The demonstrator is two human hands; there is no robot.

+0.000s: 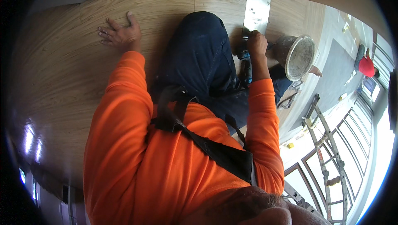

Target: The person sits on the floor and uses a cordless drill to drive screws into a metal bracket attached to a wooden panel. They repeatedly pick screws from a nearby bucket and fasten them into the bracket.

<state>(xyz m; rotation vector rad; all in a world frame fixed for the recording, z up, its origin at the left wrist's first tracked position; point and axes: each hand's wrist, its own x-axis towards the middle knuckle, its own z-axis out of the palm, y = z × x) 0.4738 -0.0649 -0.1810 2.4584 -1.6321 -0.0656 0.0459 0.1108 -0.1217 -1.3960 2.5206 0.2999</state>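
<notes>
My left hand [120, 34] lies flat with fingers spread on a large wood-grain panel [62, 71], holding nothing. My right hand [256, 42] is closed around the grip of a dark power drill [245, 61] whose tip meets the lower end of a shiny metal plate [256, 9] fixed on the panel. Orange sleeves cover both arms. My knee in dark blue trousers [203, 55] rests on the panel between the two hands.
A dirty whitish bucket [299, 56] sits just right of my right hand. Pliers [290, 96] lie below it near the panel's edge. A ladder [327, 142] stands at lower right by tall windows. A person in a red top [366, 65] is at the far right.
</notes>
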